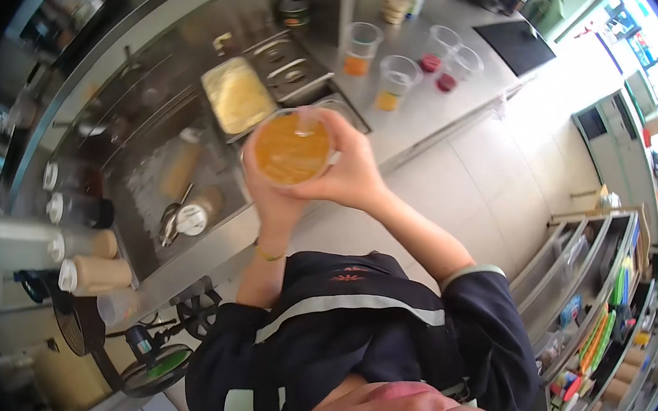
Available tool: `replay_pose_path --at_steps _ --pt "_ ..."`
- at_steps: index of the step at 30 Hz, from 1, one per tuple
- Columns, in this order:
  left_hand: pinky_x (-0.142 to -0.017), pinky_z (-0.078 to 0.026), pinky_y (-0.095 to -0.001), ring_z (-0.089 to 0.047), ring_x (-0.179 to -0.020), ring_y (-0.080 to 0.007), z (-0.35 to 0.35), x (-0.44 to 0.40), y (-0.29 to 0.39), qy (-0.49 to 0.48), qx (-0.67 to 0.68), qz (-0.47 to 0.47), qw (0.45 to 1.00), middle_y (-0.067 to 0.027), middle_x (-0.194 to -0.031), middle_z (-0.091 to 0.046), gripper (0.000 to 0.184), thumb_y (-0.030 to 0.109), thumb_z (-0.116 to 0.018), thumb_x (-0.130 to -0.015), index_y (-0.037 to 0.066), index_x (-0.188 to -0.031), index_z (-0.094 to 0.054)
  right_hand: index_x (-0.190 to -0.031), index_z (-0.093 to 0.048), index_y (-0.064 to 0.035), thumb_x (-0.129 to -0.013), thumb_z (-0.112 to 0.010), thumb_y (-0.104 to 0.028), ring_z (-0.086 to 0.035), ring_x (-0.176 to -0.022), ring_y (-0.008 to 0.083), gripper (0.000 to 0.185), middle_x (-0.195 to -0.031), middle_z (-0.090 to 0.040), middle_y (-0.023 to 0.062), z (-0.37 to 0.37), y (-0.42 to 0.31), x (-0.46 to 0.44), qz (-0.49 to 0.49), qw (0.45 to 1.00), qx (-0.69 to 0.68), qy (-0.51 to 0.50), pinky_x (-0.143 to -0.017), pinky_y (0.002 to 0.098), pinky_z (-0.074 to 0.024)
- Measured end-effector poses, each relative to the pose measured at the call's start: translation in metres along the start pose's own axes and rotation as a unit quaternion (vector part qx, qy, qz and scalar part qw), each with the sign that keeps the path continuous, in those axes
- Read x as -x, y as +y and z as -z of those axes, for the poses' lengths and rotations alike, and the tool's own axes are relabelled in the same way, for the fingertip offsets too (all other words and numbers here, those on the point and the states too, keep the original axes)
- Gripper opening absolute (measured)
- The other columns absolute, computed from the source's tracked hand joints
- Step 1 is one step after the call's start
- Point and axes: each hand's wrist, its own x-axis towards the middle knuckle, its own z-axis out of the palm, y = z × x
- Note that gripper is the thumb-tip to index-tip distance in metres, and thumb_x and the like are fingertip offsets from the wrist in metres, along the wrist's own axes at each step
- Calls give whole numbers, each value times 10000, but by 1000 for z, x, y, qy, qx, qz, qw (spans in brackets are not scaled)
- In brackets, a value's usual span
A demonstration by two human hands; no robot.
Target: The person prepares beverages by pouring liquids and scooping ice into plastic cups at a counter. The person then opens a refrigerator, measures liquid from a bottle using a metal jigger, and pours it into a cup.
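A clear plastic cup of orange drink (pixel 293 150) is held up in front of me, and I see into it from above. My left hand (pixel 272 198) wraps its near left side. Around the right side curls my right hand (pixel 356 164), with its fingers closed on the wall. Something pale and translucent stands at the cup's far rim; I cannot tell what it is. Just beyond the cup, a metal pan of pale yellow food (pixel 236 96) sits in the counter.
On the steel counter stand a cup with orange contents (pixel 357 48), a cup with yellow contents (pixel 398 83) and two with red bottoms (pixel 460 68). A white-lidded jar (pixel 193 219) lies in the recessed basin. Several bottles (pixel 97 274) line the left; shelving (pixel 586 273) stands right.
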Motion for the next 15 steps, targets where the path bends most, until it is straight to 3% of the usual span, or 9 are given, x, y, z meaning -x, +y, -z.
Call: replay_pose_path --at_steps 2,4,7,10,13,15 --pt "-984 -445 -350 -544 -1169 -229 -71 21 0 -84 -3 -31 996 -135 -1280 -521 995 195 -915 -556 26 -1373 -374 -1260 -498 0 -550 -905 -230 -610 -1057 162 850 -1131 -621 99 72 4 32 -21 997 24 64 -918 327 -489" --pt "-1031 -409 -414 -482 -1243 -263 -135 35 1 -197 99 35 975 -158 -1385 -417 1114 225 -931 -541 21 -1429 -291 -1210 -526 -4 -535 -905 -219 -632 -1015 160 803 -1099 -630 96 141 9 59 -42 990 44 125 -876 333 -511" --pt "-1065 -358 -494 -430 -1286 -322 -220 44 1 -315 158 93 931 -174 -1457 -307 1232 272 -947 -517 30 -1467 -201 -1247 -514 1 -559 -899 -160 -610 -1060 172 805 -1128 -621 88 242 25 88 -84 974 82 193 -929 335 -493" --pt "-1063 -340 -540 -408 -1295 -369 -285 43 -37 -374 88 150 911 -189 -1478 -260 1274 319 -948 -514 47 -1477 -158 -1246 -512 7 -571 -898 -137 -613 -1057 178 791 -1127 -623 97 334 39 92 -130 952 87 263 -922 332 -499" --pt "-1042 -344 -569 -382 -1318 -373 -347 40 -100 -342 43 241 907 -197 -1495 -243 1225 271 -935 -553 78 -1477 -154 -1229 -521 22 -595 -886 -105 -625 -1033 184 742 -1112 -633 104 425 51 69 -105 946 87 294 -916 331 -502" --pt "-1036 -343 -578 -367 -1318 -397 -383 36 -140 -284 29 248 926 -200 -1501 -216 1221 279 -927 -569 74 -1476 -135 -1210 -537 32 -601 -873 -78 -632 -1016 188 704 -1099 -643 109 491 58 41 -106 945 88 298 -918 333 -501"
